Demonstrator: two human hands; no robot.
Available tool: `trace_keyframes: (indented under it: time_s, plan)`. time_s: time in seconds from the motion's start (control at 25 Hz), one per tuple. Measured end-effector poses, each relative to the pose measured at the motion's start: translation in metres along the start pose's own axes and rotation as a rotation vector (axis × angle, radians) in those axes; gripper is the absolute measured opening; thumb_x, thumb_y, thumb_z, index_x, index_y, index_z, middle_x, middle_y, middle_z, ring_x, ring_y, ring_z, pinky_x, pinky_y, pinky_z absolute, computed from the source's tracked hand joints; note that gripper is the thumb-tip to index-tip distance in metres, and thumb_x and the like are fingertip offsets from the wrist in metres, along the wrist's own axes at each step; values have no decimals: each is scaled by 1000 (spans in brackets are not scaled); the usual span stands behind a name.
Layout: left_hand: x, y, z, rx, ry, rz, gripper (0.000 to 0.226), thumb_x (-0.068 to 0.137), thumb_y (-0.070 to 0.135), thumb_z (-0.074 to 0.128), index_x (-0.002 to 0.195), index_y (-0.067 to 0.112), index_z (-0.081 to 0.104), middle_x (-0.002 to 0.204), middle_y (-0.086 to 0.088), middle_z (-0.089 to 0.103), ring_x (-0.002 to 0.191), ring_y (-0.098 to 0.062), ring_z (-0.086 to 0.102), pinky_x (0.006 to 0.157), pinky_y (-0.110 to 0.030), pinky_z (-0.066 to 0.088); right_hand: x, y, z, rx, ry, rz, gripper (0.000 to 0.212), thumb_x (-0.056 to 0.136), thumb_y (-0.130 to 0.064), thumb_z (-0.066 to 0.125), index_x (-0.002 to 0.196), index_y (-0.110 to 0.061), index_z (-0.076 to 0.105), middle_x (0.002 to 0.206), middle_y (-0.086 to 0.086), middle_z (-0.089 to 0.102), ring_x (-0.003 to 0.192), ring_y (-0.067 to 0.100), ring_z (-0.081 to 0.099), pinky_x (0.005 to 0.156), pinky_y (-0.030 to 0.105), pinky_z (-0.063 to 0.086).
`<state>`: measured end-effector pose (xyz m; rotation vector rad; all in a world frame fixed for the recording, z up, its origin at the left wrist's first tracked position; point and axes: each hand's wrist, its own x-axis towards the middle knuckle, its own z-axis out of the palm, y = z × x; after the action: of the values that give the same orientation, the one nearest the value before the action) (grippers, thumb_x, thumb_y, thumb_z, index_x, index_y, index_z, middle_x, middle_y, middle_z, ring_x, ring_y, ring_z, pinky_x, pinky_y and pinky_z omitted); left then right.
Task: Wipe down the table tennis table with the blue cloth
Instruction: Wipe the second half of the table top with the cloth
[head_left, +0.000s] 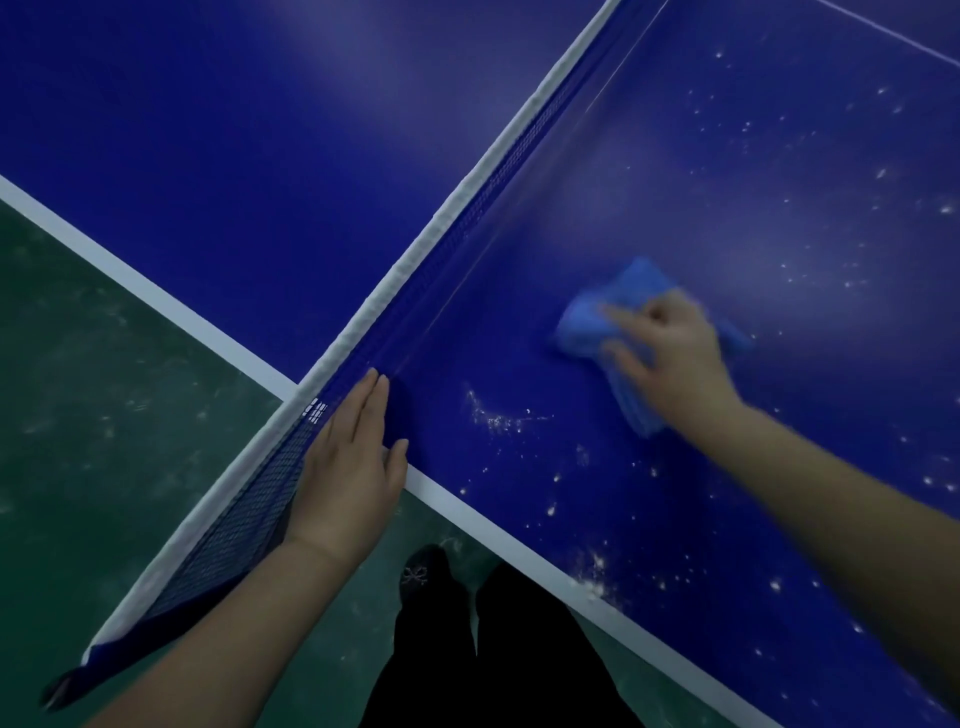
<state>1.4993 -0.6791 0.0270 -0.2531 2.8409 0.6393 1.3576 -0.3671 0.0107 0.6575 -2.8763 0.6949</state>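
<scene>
On the speckled table (524, 332), the right hand (670, 353) presses the blue cloth (589, 319), grip spread; left hand (348, 467) lies flat.

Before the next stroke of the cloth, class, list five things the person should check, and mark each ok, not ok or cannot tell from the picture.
1. Cloth under control: the right hand presses the blue cloth onto the table. Ok.
2. Cloth spread flat: it looks bunched and is blurred. Cannot tell.
3. Free hand out of the way: the left hand rests at the table edge beside the net, apart from the cloth. Ok.
4. Near half clean: white specks are scattered over it. Not ok.
5. Cloth clear of the net: there is a gap between them. Ok.
</scene>
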Motion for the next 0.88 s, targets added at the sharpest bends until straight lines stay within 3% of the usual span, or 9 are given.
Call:
trace_keyframes:
  time_s: [0.12,0.2,0.32,0.4,0.48,0.56,0.64,0.76,0.88]
  plan:
    - [-1,-4,3,24,12,28,60,99,25,41,155,18,18,161,7,12,143,-5,13,113,-25,10,74,28,7,-115,204,486,39,95,-36,58,131,-21,61,109,16,49,99,35,49,88,44,42]
    - [-1,-8,4,28,8,47,60,100,20,40,155,16,16,161,7,10,141,2,7,112,-23,7,109,7,18,-108,134,559,41,94,-41,55,132,-24,60,116,14,48,106,36,47,92,45,39]
    - [-3,-13,2,3,-23,56,63,99,9,42,155,17,15,160,13,7,138,6,6,112,-22,10,68,-61,38,-17,-23,104,37,88,-32,65,123,-21,67,102,19,55,94,40,53,77,44,40]
    - [-3,-17,1,-20,-42,58,67,96,1,41,156,19,14,160,17,3,137,7,7,109,-18,10,-5,-93,37,55,-179,-275,36,86,-34,65,120,-23,70,88,12,55,81,31,53,69,36,34]
    - [-5,-20,-1,-21,-68,79,70,95,-1,39,156,21,11,160,20,0,134,12,5,107,-14,9,-51,-85,20,81,-301,-393,37,88,-38,59,120,-24,69,84,5,52,75,25,50,66,34,37]
    - [-6,-23,-1,-20,-65,90,71,96,0,39,156,22,9,160,21,-2,133,11,3,108,-15,8,-57,-55,7,117,-198,-222,37,89,-36,58,117,-15,71,83,6,51,74,25,50,66,41,46]
    - [-6,-21,-1,-29,-59,91,68,98,2,37,156,22,9,160,20,-2,134,11,2,108,-14,6,-34,-32,5,87,63,109,36,90,-32,59,115,-9,71,85,7,49,77,27,51,72,44,48]
    - [-6,-21,3,-46,-24,102,63,99,5,37,156,20,12,161,17,2,142,3,8,111,-18,7,28,-33,23,-64,176,458,34,91,-35,63,122,-21,68,97,10,52,91,29,52,80,30,38]
    - [-3,-21,3,-53,8,112,61,99,4,37,155,16,16,162,10,7,145,-6,14,113,-18,10,28,-85,42,-44,46,281,34,88,-37,65,120,-26,70,99,14,56,92,36,53,79,42,42]
